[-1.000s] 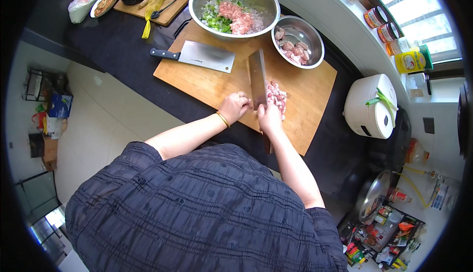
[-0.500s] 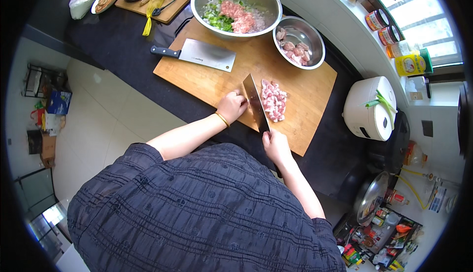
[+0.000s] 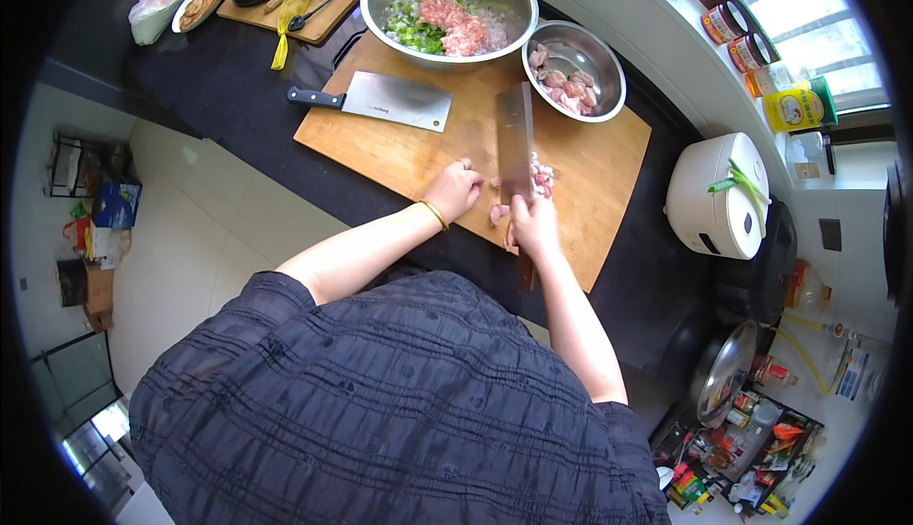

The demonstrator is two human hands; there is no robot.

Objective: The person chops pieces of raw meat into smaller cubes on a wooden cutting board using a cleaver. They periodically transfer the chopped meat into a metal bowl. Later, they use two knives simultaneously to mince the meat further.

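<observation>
My right hand [image 3: 534, 227] is closed round the handle of a cleaver [image 3: 514, 135]. Its blade is blurred and points away from me over the wooden cutting board [image 3: 594, 192]. Pale pink diced meat [image 3: 542, 179] lies beside and partly behind the blade, with a few loose bits near my right fingers. Left of the blade, at the board's near edge, rests my left hand [image 3: 453, 192], fingers curled; whether anything is under them is hidden. A second cleaver [image 3: 398, 102] with a black handle lies flat at the board's left.
Behind the board stand a large steel bowl [image 3: 525, 26] of minced meat and chopped greens and a smaller steel bowl [image 3: 613, 87] with meat chunks. A white rice cooker [image 3: 709, 197] topped with green onion stands right. Jars [image 3: 751, 52] line the sill.
The cleaver has swung from leaning left to pointing straight away, its blade now over the diced meat. My left hand has moved slightly apart from the blade. Some meat bits are scattered nearer me.
</observation>
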